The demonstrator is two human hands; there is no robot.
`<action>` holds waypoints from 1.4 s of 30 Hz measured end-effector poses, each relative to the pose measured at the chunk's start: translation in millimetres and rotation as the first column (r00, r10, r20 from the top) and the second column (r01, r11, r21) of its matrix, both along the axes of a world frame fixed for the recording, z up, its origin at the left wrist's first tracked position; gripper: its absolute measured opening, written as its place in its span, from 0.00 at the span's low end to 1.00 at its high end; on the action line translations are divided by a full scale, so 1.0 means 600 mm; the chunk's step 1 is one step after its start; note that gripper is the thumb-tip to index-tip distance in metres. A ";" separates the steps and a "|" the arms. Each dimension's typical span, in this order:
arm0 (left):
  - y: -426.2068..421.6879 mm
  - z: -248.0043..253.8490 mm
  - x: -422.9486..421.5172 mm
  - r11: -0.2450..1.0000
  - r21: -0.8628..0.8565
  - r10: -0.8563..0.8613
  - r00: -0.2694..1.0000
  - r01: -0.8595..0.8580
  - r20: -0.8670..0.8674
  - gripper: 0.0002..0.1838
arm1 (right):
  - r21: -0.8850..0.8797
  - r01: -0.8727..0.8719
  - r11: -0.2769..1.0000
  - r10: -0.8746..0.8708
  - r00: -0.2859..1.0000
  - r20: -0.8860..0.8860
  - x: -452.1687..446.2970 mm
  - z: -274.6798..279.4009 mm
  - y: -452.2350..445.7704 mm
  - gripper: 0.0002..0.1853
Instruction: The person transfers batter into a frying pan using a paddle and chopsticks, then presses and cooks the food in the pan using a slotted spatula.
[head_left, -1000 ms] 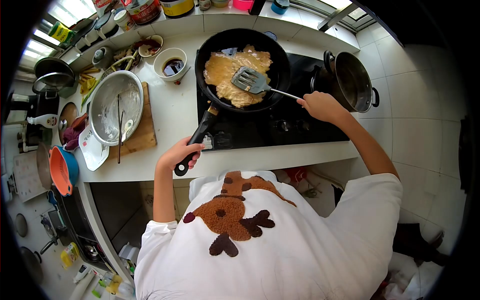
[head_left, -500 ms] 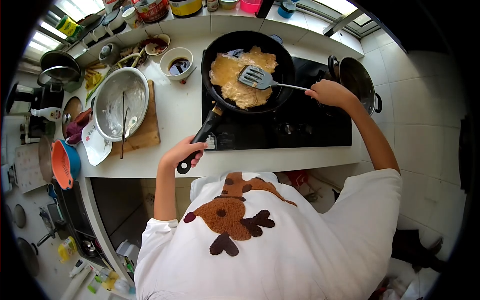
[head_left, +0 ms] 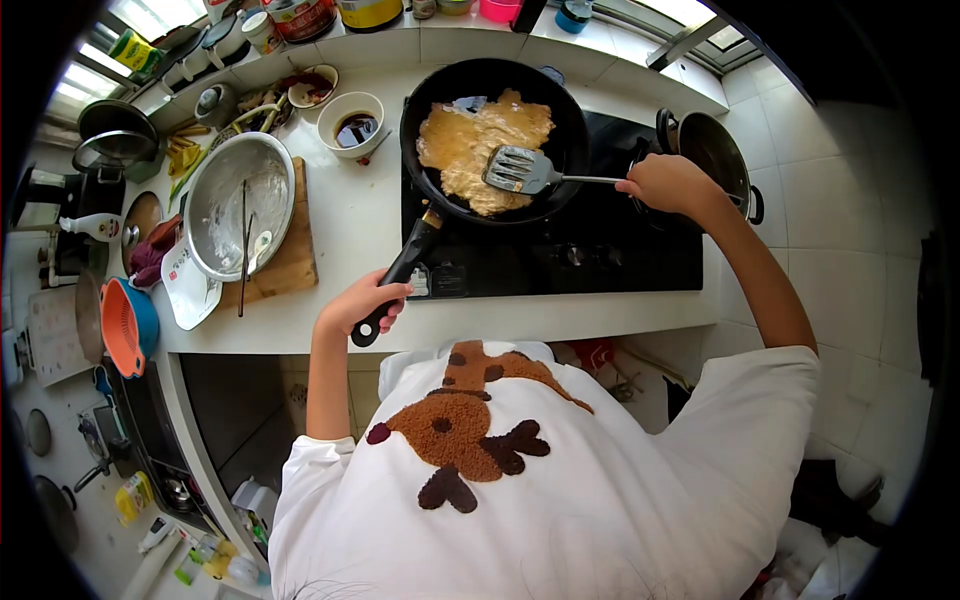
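A black frying pan stands on the stove, its long handle pointing toward me. My left hand is closed around the end of that handle. Spread across the pan's base lies a pale golden, uneven layer of food, perhaps egg or batter. My right hand grips the handle of a slotted spatula, entering from the right. The spatula's grey head rests on or just over the lower right part of the food; exact contact I cannot make out.
The black cooktop holds a deep pot right of the pan. Leftward are a bowl of dark sauce and a metal bowl with chopsticks, over a wooden board. Jars line the sill behind.
The spatula head has shifted slightly right and down over the food, with my right hand following. My left hand keeps its hold on the pan handle.
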State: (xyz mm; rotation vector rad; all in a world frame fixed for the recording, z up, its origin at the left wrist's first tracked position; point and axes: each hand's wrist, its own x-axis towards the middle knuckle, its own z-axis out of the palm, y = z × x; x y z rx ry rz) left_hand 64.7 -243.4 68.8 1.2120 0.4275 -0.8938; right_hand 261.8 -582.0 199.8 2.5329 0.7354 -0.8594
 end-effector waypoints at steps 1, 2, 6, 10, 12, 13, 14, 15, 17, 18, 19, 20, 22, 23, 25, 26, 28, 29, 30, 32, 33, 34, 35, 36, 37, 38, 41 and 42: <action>0.000 0.000 0.000 1.000 0.000 0.002 1.000 -0.002 -0.001 0.10 | -0.032 -0.002 0.999 0.002 1.000 0.010 -0.003 -0.011 0.000 0.24; 0.000 0.000 0.000 1.000 -0.002 0.003 1.000 -0.003 -0.003 0.09 | -0.005 0.021 1.000 -0.021 1.000 -0.010 -0.002 -0.034 -0.015 0.25; 0.000 0.000 0.001 1.000 0.003 -0.003 1.000 0.003 -0.002 0.10 | 0.052 0.060 0.997 -0.059 0.998 -0.016 -0.009 -0.024 -0.024 0.23; 0.001 -0.006 0.001 1.000 -0.005 -0.010 1.000 0.010 -0.022 0.10 | 0.073 0.108 0.991 -0.111 0.993 0.034 0.027 0.013 -0.031 0.24; -0.001 0.002 0.003 1.000 0.009 -0.004 1.000 0.005 -0.017 0.10 | 0.110 0.129 0.986 -0.137 0.988 0.068 0.031 0.010 -0.029 0.24; -0.001 0.001 0.003 1.000 0.009 -0.008 1.000 0.008 -0.016 0.10 | 0.145 0.127 0.981 -0.143 0.983 0.112 0.032 0.003 -0.028 0.24; 0.000 -0.001 0.002 1.000 0.003 -0.009 1.000 0.010 -0.015 0.10 | 0.179 0.121 0.976 -0.149 0.977 0.154 0.034 -0.003 -0.027 0.23; 0.000 -0.003 0.002 1.000 -0.002 -0.010 1.000 0.010 -0.014 0.10 | 0.180 0.122 0.976 -0.150 0.977 0.154 0.037 -0.010 -0.027 0.23; 0.001 -0.004 0.001 1.000 0.002 -0.012 1.000 0.012 -0.010 0.10 | 0.091 0.129 0.987 -0.139 0.984 0.115 0.040 -0.019 -0.023 0.23; 0.001 -0.005 0.001 1.000 0.005 -0.014 1.000 0.014 -0.005 0.10 | 0.092 0.129 0.987 -0.139 0.984 0.115 0.037 -0.014 -0.023 0.23; 0.001 -0.005 0.001 1.000 0.004 -0.013 1.000 0.013 -0.005 0.10 | 0.067 0.100 0.993 -0.107 0.988 0.114 0.031 -0.001 -0.025 0.23; 0.001 -0.004 0.001 1.000 0.004 -0.013 1.000 0.013 -0.006 0.10 | 0.042 0.070 0.997 -0.074 0.991 0.111 0.025 0.014 -0.025 0.23; 0.001 -0.005 0.001 1.000 0.000 -0.012 1.000 0.012 -0.009 0.10 | -0.022 0.089 0.996 -0.087 0.993 0.084 0.020 0.045 -0.019 0.22; 0.001 -0.006 0.001 1.000 0.003 -0.007 1.000 0.007 -0.014 0.10 | -0.083 0.108 0.991 -0.104 0.993 0.060 0.016 0.060 -0.015 0.22; 0.002 -0.008 0.001 1.000 0.008 -0.008 1.000 0.008 -0.020 0.10 | -0.113 0.139 0.984 -0.134 0.990 0.048 0.010 0.082 0.004 0.20; 0.002 -0.009 0.000 1.000 0.008 -0.009 1.000 0.010 -0.018 0.10 | -0.179 0.108 0.978 -0.095 0.992 0.081 0.008 0.090 0.013 0.19; 0.000 -0.008 0.003 1.000 0.008 -0.022 1.000 0.022 -0.011 0.10 | -0.294 0.016 0.956 0.030 0.988 0.150 0.007 0.099 0.030 0.18; -0.001 -0.003 0.003 1.000 0.010 -0.016 1.000 0.016 -0.011 0.10 | -0.333 -0.042 0.942 0.093 0.986 0.139 0.005 0.112 0.052 0.17; -0.002 0.000 0.002 1.000 0.012 -0.009 1.000 0.009 -0.012 0.10 | -0.363 -0.065 0.929 0.118 0.985 0.127 0.010 0.107 0.067 0.16; -0.004 -0.001 0.001 1.000 0.011 -0.012 1.000 0.012 -0.012 0.10 | -0.394 -0.084 0.915 0.141 0.983 0.118 0.038 0.082 0.084 0.16; -0.003 -0.001 0.001 1.000 0.013 -0.009 1.000 0.009 -0.012 0.10 | -0.460 -0.104 0.882 0.137 0.990 0.039 0.055 0.061 0.090 0.16; -0.003 -0.003 0.000 1.000 0.014 -0.010 1.000 0.010 -0.007 0.10 | -0.521 -0.129 0.844 0.127 0.991 -0.040 0.065 0.051 0.093 0.16; -0.004 -0.005 -0.002 1.000 0.014 0.005 1.000 -0.005 -0.005 0.10 | -0.521 -0.128 0.844 0.128 0.991 -0.035 0.065 0.056 0.095 0.16; -0.004 -0.007 -0.002 1.000 0.011 0.022 1.000 -0.022 -0.003 0.09 | -0.502 -0.115 0.857 0.108 0.993 -0.043 0.064 0.064 0.094 0.17; -0.004 -0.007 -0.002 1.000 0.007 0.027 1.000 -0.027 -0.001 0.09 | -0.484 -0.104 0.869 0.089 0.995 -0.053 0.061 0.070 0.091 0.18; -0.004 -0.007 -0.003 1.000 0.010 0.023 1.000 -0.023 0.001 0.09 | -0.489 -0.107 0.866 0.093 0.994 -0.053 0.058 0.072 0.084 0.18; -0.002 -0.008 -0.001 1.000 0.002 0.013 1.000 -0.013 -0.001 0.10 | -0.387 -0.025 0.922 -0.003 0.998 -0.070 0.048 0.077 0.050 0.22; -0.002 -0.009 -0.001 1.000 -0.007 0.008 1.000 -0.008 -0.007 0.11 | -0.326 0.061 0.943 -0.098 0.990 -0.098 0.044 0.072 0.037 0.23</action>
